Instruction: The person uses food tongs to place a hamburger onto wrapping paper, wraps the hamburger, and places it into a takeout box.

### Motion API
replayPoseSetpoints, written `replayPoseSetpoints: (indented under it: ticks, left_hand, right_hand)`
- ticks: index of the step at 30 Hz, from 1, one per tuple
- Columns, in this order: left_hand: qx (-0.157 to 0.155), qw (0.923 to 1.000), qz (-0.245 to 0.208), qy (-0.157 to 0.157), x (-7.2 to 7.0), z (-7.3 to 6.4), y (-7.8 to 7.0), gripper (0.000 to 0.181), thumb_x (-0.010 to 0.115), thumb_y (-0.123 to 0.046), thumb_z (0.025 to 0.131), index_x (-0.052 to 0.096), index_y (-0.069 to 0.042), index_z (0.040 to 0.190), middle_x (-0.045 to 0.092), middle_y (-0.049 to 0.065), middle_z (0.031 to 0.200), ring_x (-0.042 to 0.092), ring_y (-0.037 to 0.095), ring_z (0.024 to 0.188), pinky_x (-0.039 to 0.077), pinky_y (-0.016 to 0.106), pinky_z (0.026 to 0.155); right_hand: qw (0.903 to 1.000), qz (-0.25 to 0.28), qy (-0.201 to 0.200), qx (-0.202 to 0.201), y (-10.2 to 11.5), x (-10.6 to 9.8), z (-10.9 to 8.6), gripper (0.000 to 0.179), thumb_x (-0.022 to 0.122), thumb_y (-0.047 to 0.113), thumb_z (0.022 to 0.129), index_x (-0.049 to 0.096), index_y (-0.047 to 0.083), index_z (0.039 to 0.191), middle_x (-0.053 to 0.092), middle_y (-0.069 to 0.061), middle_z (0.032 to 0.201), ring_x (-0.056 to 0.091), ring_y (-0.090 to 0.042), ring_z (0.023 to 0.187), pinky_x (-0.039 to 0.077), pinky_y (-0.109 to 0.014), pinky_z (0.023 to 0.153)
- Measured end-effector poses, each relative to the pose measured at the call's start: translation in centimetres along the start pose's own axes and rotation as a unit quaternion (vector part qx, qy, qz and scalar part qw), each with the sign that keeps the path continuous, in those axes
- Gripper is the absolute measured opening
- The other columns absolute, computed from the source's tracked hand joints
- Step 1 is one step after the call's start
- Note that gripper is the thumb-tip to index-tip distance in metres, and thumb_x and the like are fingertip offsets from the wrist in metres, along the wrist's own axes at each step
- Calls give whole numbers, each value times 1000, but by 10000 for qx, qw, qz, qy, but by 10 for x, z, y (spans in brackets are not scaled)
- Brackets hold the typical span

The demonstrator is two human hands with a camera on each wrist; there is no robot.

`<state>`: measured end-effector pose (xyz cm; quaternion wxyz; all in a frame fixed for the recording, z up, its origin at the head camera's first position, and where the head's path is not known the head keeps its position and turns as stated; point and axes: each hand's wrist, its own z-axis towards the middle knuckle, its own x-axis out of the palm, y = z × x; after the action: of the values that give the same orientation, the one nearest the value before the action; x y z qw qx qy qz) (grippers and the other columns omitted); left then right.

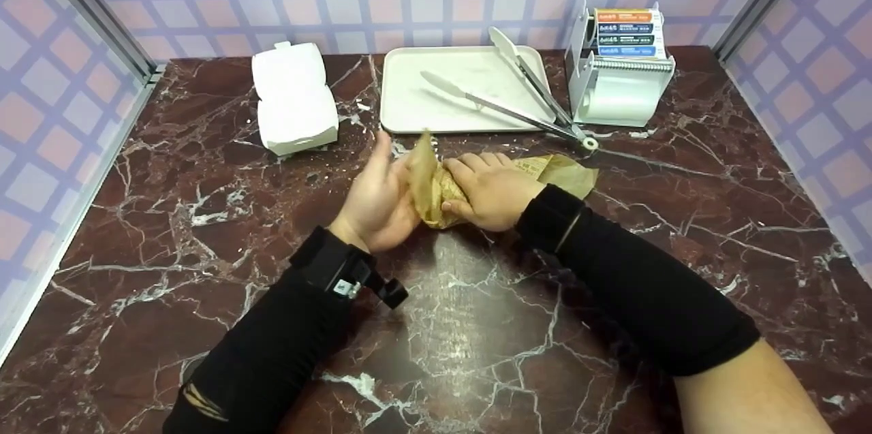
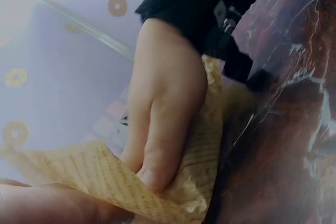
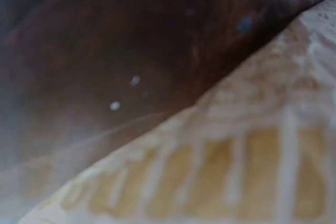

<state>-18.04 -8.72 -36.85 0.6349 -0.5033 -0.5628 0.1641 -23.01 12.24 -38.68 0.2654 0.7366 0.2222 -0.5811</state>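
Watching from far, I find the printed paper wrap [image 1: 446, 190] on the near side of the tray [image 1: 417, 122], between my left hand [image 1: 381, 199] and right hand [image 1: 496, 190]. The right fingers bend over the wrap and hold it, thumb at its end. The left fingers are relaxed, lying against the raised paper flap, thumb upright. Tongs [image 1: 504, 110] rest across the tray.
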Motion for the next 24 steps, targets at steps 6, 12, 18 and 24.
replayPoseSetpoints:
  ticks: [6,12,18,24]
  left_hand:
    - [-280,9981,542,-9,8,4,4,79,-1,-64,107,-1,-17,170,1,5,179,3,21,166,1,40,136]
    - [-181,9950,964,-188,9,9,7,67,13,-45,114,2,-8,169,3,10,179,7,24,166,7,41,136]
    - [144,9620,2649,-645,4,14,11,57,44,-12,110,29,-8,165,39,10,169,49,23,149,42,38,124]
    - [372,8535,5146,-729,-1,18,16,59,54,-17,108,36,-17,164,38,4,170,50,24,148,38,40,127]
  right_hand:
    - [9996,248,154,-42,-6,-2,0,99,60,53,92,17,7,168,28,-21,169,30,-42,155,22,-59,131]
    - [9967,752,313,31,-10,-7,-1,113,78,31,80,12,8,168,31,-20,164,31,-42,153,19,-55,133]
    - [9870,1604,-63,-10,-17,-6,-2,113,87,17,74,18,3,162,37,-25,157,55,-40,133,47,-48,119]
    - [9835,1739,-433,-247,-21,-5,-5,98,90,18,73,38,3,154,50,-22,149,61,-37,127,51,-48,115]
